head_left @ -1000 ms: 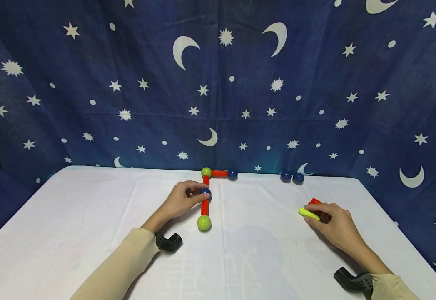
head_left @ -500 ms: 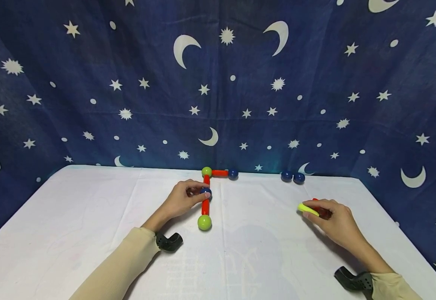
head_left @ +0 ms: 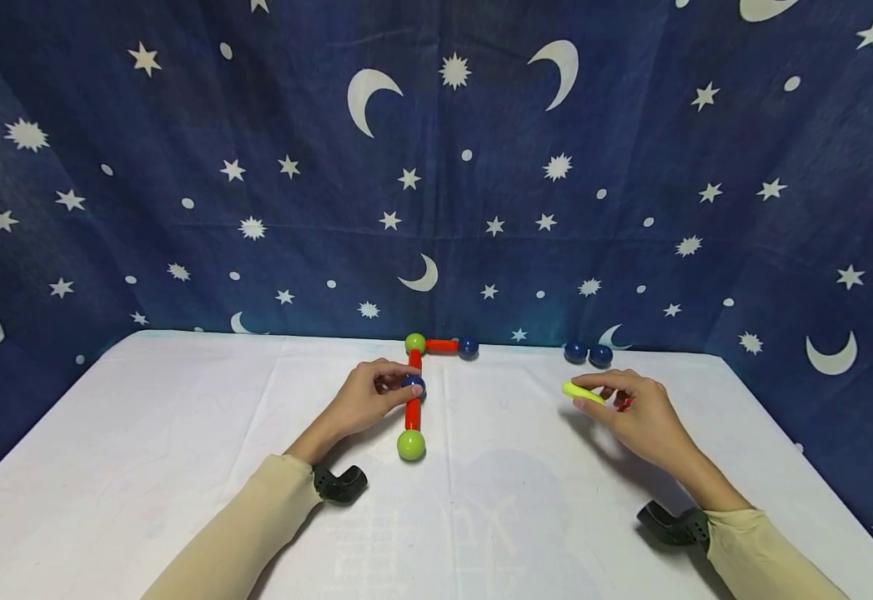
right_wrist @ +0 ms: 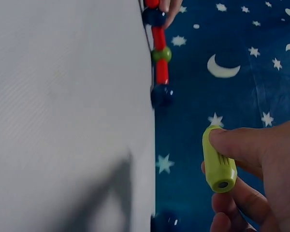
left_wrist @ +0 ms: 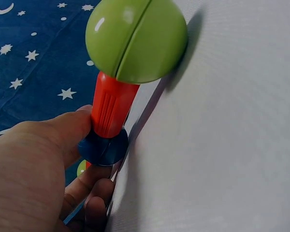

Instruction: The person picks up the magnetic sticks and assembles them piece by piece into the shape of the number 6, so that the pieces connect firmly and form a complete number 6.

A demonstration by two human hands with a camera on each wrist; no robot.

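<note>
On the white table, a blue ball (head_left: pixel 413 387) joins two red rods (head_left: pixel 413 414) in a line, with a green ball (head_left: pixel 410 445) at the near end. A second green ball (head_left: pixel 415 343) at the far end meets another red rod (head_left: pixel 442 346), which runs right to a blue ball (head_left: pixel 469 348). My left hand (head_left: pixel 367 394) pinches the middle blue ball between thumb and fingers. Above the table, my right hand (head_left: pixel 642 417) pinches a short yellow-green rod (right_wrist: pixel 217 162) with a dark round spot in its end. Red (head_left: pixel 625 404) shows among the right fingers; whether it is held is unclear.
Two loose blue balls (head_left: pixel 588 354) lie side by side at the table's back edge, beyond the right hand. A dark blue curtain (head_left: pixel 436 167) with moons and stars hangs right behind the white table (head_left: pixel 496 500).
My right hand has lifted and moved left and slightly back with the yellow-green rod. My left hand keeps its hold on the middle blue ball, and the joined pieces stay in place.
</note>
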